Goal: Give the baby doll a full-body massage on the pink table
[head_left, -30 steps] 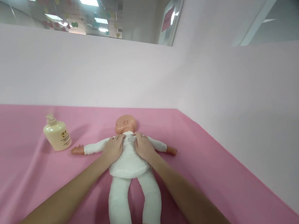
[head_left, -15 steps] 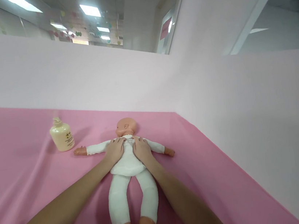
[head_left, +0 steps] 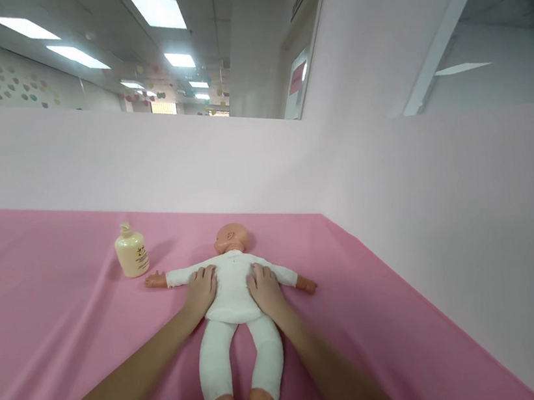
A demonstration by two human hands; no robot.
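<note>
A baby doll (head_left: 234,296) in a white suit lies flat with its arms stretched out and its head turned to the left. My left hand (head_left: 202,292) rests flat on the left side of its chest, fingers extended. On the opposite side of the chest lies my right hand (head_left: 265,288), its fingers also stretched out. Neither hand grips anything. The doll's lower legs and its hands are bare. Beyond its left-pointing arm stands a cream pump bottle (head_left: 132,253), upright, with dark print on its front.
A pink cloth (head_left: 55,306) with folds covers the surface under the doll. White walls (head_left: 224,173) meet in a corner behind and to the right. Above the back wall, a glass pane (head_left: 168,49) shows ceiling lights and coloured dots.
My hands have moved apart, from near the middle of the doll's upper chest out to its sides. The view has shifted slightly, showing more of the window.
</note>
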